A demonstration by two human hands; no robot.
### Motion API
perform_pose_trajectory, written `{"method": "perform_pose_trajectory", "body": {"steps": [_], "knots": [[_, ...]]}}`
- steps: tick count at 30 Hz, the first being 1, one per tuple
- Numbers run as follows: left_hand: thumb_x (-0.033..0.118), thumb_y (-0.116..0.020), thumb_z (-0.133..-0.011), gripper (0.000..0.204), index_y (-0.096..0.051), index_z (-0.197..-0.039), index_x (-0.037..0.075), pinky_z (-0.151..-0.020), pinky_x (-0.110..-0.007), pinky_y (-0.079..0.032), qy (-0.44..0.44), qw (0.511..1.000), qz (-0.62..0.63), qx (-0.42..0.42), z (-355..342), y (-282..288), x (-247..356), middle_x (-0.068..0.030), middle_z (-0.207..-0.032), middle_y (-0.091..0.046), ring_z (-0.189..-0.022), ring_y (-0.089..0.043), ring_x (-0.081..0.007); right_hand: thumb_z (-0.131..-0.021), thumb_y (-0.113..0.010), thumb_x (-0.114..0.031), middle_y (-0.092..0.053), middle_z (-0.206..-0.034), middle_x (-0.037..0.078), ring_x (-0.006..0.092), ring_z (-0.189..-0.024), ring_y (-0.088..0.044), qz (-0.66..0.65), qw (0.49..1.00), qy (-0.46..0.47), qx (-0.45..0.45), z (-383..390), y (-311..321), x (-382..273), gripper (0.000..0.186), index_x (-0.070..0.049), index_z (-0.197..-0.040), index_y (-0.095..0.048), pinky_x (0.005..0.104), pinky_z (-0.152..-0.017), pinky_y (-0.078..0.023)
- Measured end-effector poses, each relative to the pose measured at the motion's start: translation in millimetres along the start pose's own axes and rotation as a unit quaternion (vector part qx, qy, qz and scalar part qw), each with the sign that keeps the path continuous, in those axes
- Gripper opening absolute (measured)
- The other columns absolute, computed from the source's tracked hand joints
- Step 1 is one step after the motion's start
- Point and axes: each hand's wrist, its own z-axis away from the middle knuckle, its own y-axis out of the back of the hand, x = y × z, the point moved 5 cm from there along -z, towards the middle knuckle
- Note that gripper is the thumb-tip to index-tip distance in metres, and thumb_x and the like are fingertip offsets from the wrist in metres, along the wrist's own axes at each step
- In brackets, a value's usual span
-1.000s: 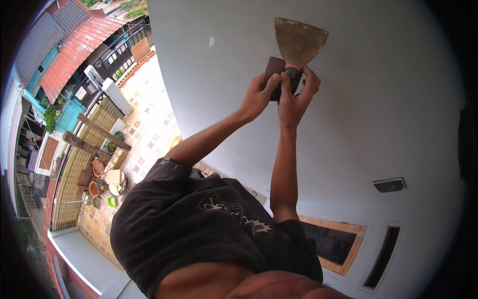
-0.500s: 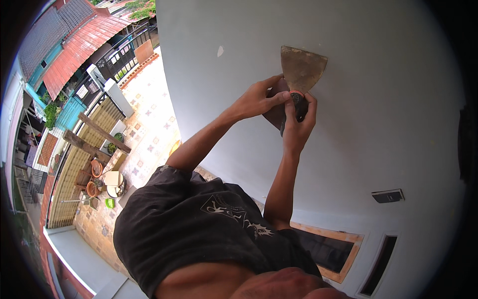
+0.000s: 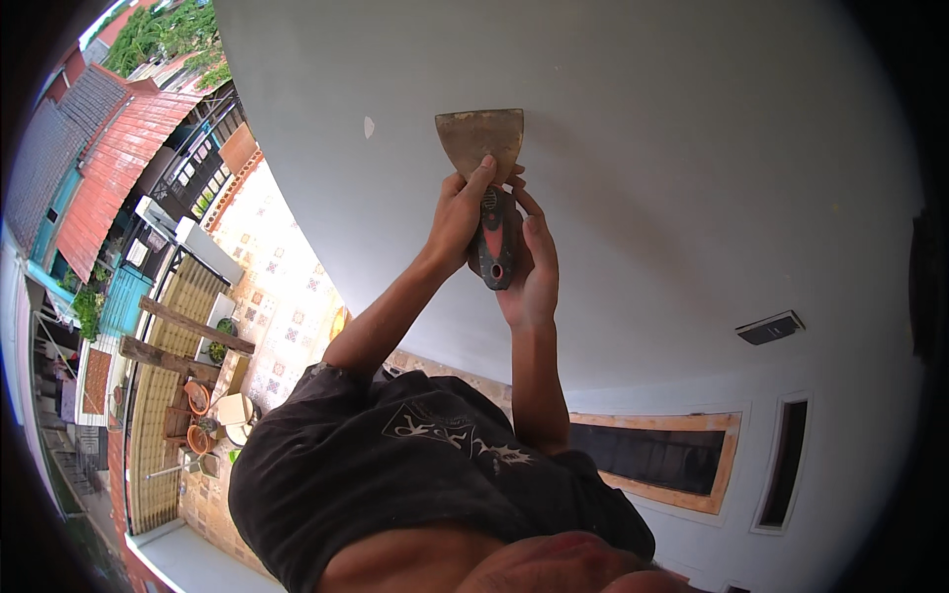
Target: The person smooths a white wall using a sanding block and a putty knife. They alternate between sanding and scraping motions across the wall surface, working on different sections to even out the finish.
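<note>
- Two bare hands are raised overhead, both on one wide-bladed putty scraper with a tarnished metal blade and a black-and-red handle point(image 3: 491, 188).
- Left hand point(image 3: 458, 212) is wrapped around the upper handle, fingers clenched on it, with one fingertip stretched up onto the base of the blade.
- Right hand point(image 3: 529, 272) cups the lower handle from beside and below, its fingers curled closed around the grip.
- Scraper blade lies flat or nearly flat against the smooth pale grey painted surface point(image 3: 692, 148) above the person; whether the leading edge truly touches is hard to tell from this angle.
- A small pale chip or patch mark point(image 3: 369, 127) shows on the surface, off to the left of the blade and apart from it.
- Judging by the grip, the step in hand is a pressed scraping or smoothing stroke.
- Any further stroke would call for steady two-handed pressure and a shallow blade angle, so the corners do not gouge.
- Far below lie a patterned tiled courtyard point(image 3: 282, 296) and a red corrugated roof point(image 3: 119, 148).
</note>
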Motion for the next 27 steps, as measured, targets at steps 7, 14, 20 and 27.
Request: {"method": "perform_pose_trajectory", "body": {"steps": [7,14,20,27], "knots": [[0.039,-0.045,-0.107,0.045,-0.065,-0.115,-0.001,-0.059,-0.028,-0.049,-0.036,0.998,0.045,-0.033,0,-16,12,-0.0077,-0.087,-0.063,-0.063,-0.058,-0.0111,-0.105,-0.051,-0.037,-0.052,-0.142,0.013,0.0215,-0.138,-0.044,-0.244,0.968,-0.051,-0.021,16,10,12,0.064,0.005,-0.150,-0.033,0.0383,-0.122,-0.028],[0.035,-0.045,-0.107,0.043,-0.065,-0.117,-0.002,-0.083,-0.031,-0.051,-0.112,0.989,0.064,-0.074,0,-31,32,-0.0120,-0.116,-0.065,-0.095,-0.061,-0.0135,-0.106,-0.052,-0.027,-0.050,-0.145,0.011,0.0201,-0.136,-0.045,-0.270,0.959,-0.064,-0.062,10,19,7,0.056,0.002,-0.149,-0.034,0.0374,-0.120,-0.031],[0.035,-0.040,-0.110,0.045,-0.058,-0.122,-0.004,-0.100,-0.044,-0.048,-0.227,0.969,0.046,-0.090,-9,-16,61,-0.0234,-0.122,-0.065,-0.107,-0.065,-0.0276,-0.103,-0.059,-0.025,-0.053,-0.137,0.011,0.0202,-0.129,-0.051,-0.056,0.978,0.181,0.084,-6,16,-87,0.050,0.001,-0.143,-0.042,0.0362,-0.111,-0.040],[0.036,-0.046,-0.109,0.041,-0.061,-0.111,-0.002,-0.058,-0.034,-0.051,-0.168,0.978,0.120,0.008,-28,33,69,-0.0032,-0.061,-0.050,-0.050,-0.051,-0.0157,-0.105,-0.053,-0.024,-0.035,-0.158,0.022,0.0346,-0.150,-0.028,0.546,0.616,0.487,0.293,-63,91,-181,0.051,-0.001,-0.149,-0.043,0.0460,-0.114,-0.039]]}}
